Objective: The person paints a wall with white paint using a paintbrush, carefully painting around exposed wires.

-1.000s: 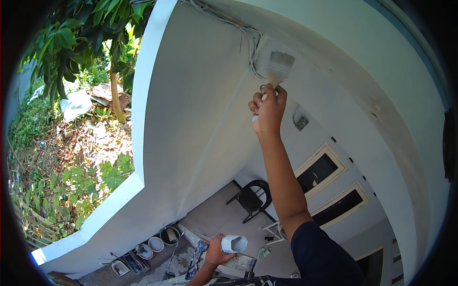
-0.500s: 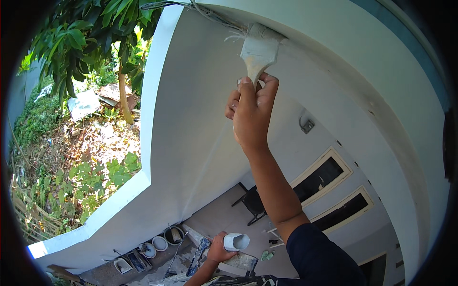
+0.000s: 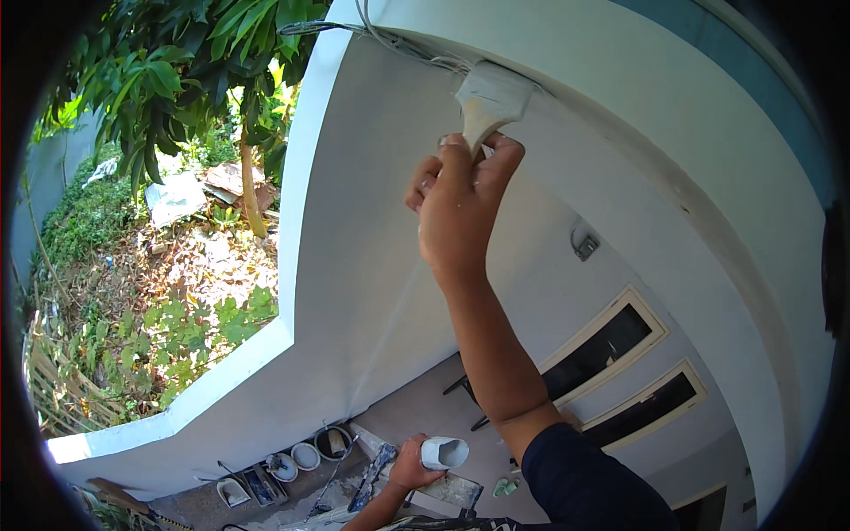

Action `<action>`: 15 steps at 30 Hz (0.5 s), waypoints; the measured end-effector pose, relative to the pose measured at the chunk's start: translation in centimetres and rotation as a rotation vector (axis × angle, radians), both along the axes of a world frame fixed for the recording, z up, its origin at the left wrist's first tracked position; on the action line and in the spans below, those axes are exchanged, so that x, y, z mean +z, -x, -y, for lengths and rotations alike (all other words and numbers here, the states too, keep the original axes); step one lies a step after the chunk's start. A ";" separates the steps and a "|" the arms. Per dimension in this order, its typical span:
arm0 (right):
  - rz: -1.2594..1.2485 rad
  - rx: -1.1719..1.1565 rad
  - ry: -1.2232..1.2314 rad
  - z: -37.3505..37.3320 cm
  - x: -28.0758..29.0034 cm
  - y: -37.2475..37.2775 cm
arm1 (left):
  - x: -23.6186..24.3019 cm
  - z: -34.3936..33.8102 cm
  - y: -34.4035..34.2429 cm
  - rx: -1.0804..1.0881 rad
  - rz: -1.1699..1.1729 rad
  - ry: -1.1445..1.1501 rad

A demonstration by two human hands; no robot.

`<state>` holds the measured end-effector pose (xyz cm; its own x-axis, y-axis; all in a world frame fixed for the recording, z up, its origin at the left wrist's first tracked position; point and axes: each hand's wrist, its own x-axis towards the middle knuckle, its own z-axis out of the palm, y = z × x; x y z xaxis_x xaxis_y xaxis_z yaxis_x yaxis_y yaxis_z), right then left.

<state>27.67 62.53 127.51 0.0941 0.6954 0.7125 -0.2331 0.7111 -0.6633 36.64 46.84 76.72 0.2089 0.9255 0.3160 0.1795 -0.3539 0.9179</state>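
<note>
High up, my right hand pinches the handle of a wide, paint-coated paintbrush. The brush points upward, its head against the top of the white wall, beside a bundle of cables at the corner under the overhang. Its bristles are mostly hidden behind its head. Low down near my body, my left hand is wrapped round a white cup-like container with a paint-smeared look. The container's mouth faces right, and what it holds cannot be made out.
Below lies a paint-spattered plank. Several buckets and a tray line the wall's foot. Green slippers lie on the floor. An electrical box and framed windows are on the right wall. A tree stands outside at left.
The brush head has shifted slightly right and down in the picture, and its bristles show less. The whole view has tilted a little. Both hands keep their hold.
</note>
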 end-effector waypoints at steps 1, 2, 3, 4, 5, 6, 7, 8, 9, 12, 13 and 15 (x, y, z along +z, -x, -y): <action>0.035 0.029 -0.053 -0.5 0.0 0.7 | -0.4 -0.5 -0.1 -0.015 0.008 -0.006; 0.029 0.031 -0.052 -0.4 -0.1 0.9 | -0.1 -0.6 -0.2 -0.041 0.015 -0.008; 0.050 0.022 -0.084 -0.4 -0.1 1.2 | 0.2 -0.3 -0.1 -0.020 0.016 -0.013; 0.071 0.014 -0.115 -0.4 -0.2 1.4 | 0.6 -0.3 -0.2 -0.019 0.008 -0.012; 0.059 0.022 -0.112 -0.7 -0.6 2.1 | 0.8 -0.2 0.0 -0.021 0.001 -0.009; 0.122 -0.027 -0.179 -1.3 -1.1 2.6 | 1.0 -0.1 0.0 -0.024 -0.004 -0.009; 0.186 -0.077 -0.245 -1.9 -1.6 3.0 | 0.3 -0.2 -0.1 -0.016 0.001 -0.033; 0.250 -0.131 -0.313 -2.2 -1.9 3.3 | -0.1 -0.3 -0.2 -0.012 -0.007 -0.035; 0.230 -0.115 -0.307 -2.3 -2.0 3.4 | -0.4 -0.4 -0.4 -0.012 0.011 -0.031; 0.277 -0.110 -0.250 -1.9 -3.1 2.3 | -0.2 -0.1 -0.5 -0.019 0.028 -0.035; 0.272 -0.110 -0.249 -1.4 -3.5 1.6 | 0.1 -0.2 -0.6 0.002 0.028 -0.054; 0.118 0.151 0.067 0.4 -3.9 0.0 | 0.2 0.0 -0.6 0.039 0.030 -0.089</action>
<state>27.71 62.14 123.58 -0.0958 0.7412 0.6644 -0.2515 0.6278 -0.7366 37.23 46.88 76.90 0.1630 0.9008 0.4025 0.1676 -0.4273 0.8885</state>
